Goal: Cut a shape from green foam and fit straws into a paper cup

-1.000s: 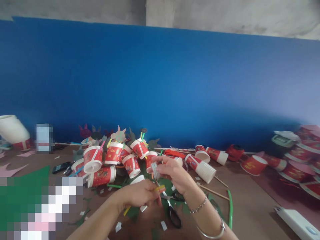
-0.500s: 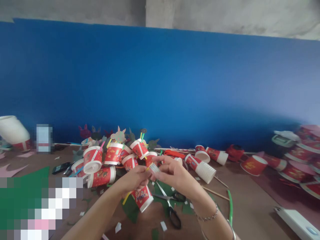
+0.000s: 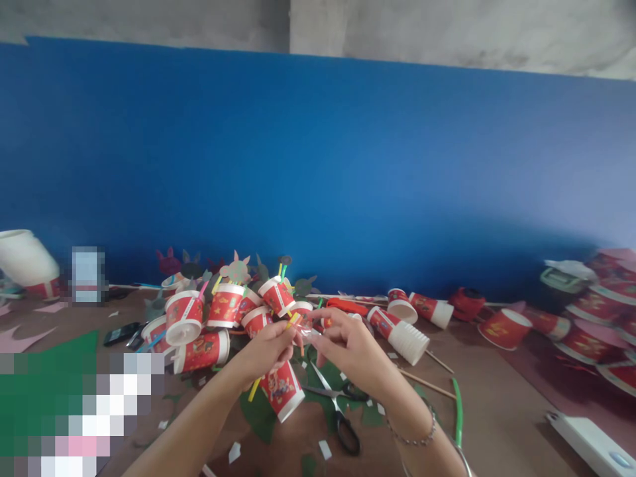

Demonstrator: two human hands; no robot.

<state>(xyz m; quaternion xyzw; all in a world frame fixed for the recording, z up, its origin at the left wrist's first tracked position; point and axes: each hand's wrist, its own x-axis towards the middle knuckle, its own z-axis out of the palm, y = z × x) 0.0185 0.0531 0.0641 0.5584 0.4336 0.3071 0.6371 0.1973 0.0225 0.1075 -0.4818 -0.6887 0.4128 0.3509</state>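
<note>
My left hand (image 3: 267,350) is closed round a yellow straw (image 3: 254,389), whose upper end sticks out past the fingertips and whose lower end shows below the hand. My right hand (image 3: 348,348) pinches a clear, shiny strip that looks like tape (image 3: 311,334), touching or very near the straw's upper end. Beneath the hands lies a red paper cup (image 3: 283,392), tipped on its side. Scissors (image 3: 336,396) with black handles rest with blades apart just right of that cup, on green paper scraps (image 3: 261,416).
Behind the hands is a heap of red cups (image 3: 227,306) with straws and paper animal heads (image 3: 236,270). Nested cups (image 3: 405,336), wooden sticks (image 3: 427,383) and a green strip (image 3: 458,411) lie to the right. A white box-like object (image 3: 591,440) is at the right front; a blue wall (image 3: 318,165) stands behind.
The pale strip in my right hand has turned and now looks clear and shiny. The straw's upper end shows more above my left fingers. Both hands have shifted only slightly.
</note>
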